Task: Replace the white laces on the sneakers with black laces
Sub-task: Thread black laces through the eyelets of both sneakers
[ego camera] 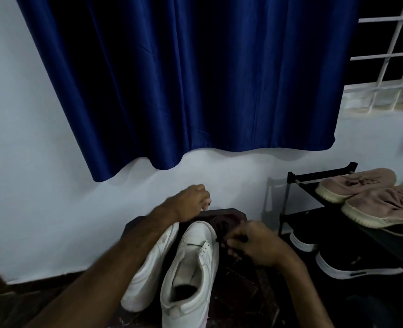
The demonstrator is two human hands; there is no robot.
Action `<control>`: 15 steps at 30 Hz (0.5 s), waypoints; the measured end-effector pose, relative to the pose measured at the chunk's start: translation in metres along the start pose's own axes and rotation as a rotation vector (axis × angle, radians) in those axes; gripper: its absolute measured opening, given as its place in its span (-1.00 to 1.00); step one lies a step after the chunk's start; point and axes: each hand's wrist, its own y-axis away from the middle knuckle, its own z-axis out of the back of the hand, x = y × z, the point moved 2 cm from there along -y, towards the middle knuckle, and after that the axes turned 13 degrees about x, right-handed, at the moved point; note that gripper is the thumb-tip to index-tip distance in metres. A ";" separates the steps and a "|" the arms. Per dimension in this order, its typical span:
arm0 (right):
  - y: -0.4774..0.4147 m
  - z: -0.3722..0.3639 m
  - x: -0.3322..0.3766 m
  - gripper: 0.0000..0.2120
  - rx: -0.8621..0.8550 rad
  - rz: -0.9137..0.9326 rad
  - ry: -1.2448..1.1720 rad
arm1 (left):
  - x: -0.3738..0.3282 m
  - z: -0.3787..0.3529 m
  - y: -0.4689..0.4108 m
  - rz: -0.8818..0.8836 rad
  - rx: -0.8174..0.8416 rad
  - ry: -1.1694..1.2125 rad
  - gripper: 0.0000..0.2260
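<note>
Two unlaced white sneakers [191,268]; right hand [254,245] pinches black lace [220,240]

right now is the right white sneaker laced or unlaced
Unlaced: bare eyelets on the right white sneaker, no lace across; right hand pinches a black lace.

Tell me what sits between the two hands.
In the head view, the toe of the nearer white sneaker and the dark stool top lie between the left hand and the right hand, which pinches a black lace.
</note>
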 end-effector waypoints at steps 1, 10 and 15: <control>0.001 0.000 0.001 -0.85 0.045 0.006 0.059 | 0.002 -0.009 0.000 0.017 0.047 -0.052 -0.72; 0.003 0.005 0.001 -0.69 -0.089 0.033 0.003 | 0.004 -0.019 0.020 0.135 -0.002 -0.076 -0.81; 0.005 0.006 0.009 -0.79 -0.240 0.067 0.015 | 0.002 -0.018 0.028 0.108 -0.004 -0.005 -0.87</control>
